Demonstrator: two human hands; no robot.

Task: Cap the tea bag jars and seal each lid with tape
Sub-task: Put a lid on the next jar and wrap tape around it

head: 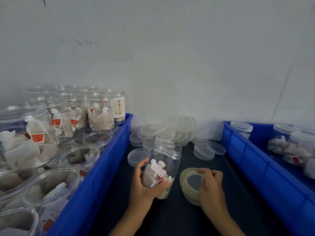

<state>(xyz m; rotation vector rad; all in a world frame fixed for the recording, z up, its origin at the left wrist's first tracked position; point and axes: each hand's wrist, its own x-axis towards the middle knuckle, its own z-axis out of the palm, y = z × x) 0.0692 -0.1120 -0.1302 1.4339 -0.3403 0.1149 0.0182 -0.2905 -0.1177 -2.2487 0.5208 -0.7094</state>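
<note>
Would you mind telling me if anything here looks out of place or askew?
Nothing looks damaged or spilled. The lids lie in a loose, overlapping heap by the wall, and the jar in the left hand is tilted, uncapped.

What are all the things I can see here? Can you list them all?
Jar in hand: one, clear, no lid yet, tea bags inside, held over the dark table.
Tape roll: one, clear yellowish, on the table beside the jar.
Loose lids: a big pile, clear, at the back by the wall, with one more lying nearer.
Left bin: one, blue, full of open jars of tea bags.
Right bin: one, blue, holding capped jars.
Table: one, dark, between the bins.
Wall: white, behind everything.
Left hand: grips the jar.
Right hand: holds the tape roll.
</note>
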